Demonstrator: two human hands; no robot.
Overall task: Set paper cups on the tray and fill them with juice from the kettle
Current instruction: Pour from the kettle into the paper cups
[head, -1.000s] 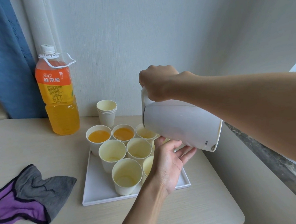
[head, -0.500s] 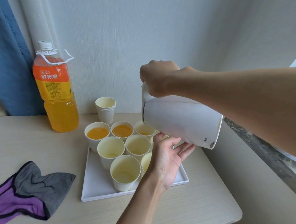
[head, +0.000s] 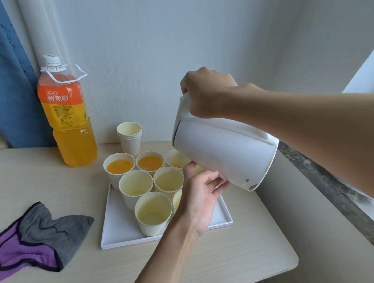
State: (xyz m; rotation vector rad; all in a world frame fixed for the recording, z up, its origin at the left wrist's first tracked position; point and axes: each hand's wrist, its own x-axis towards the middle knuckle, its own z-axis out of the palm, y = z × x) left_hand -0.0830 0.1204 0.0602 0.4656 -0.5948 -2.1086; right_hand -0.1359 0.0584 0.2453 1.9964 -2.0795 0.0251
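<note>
Tilting over the back right corner of the tray [head: 165, 239], the white kettle [head: 222, 154] is held tipped above a part-filled cup [head: 175, 160]. Its handle is wrapped tight by the right grip [head: 207, 92]; its underside is propped on loosely spread fingers of the left grip [head: 201, 197]. Stiff, smooth and likely weighty, it is judged best held by handle and base. Two filled cups [head: 119, 166] are seen at the tray's back left.
</note>
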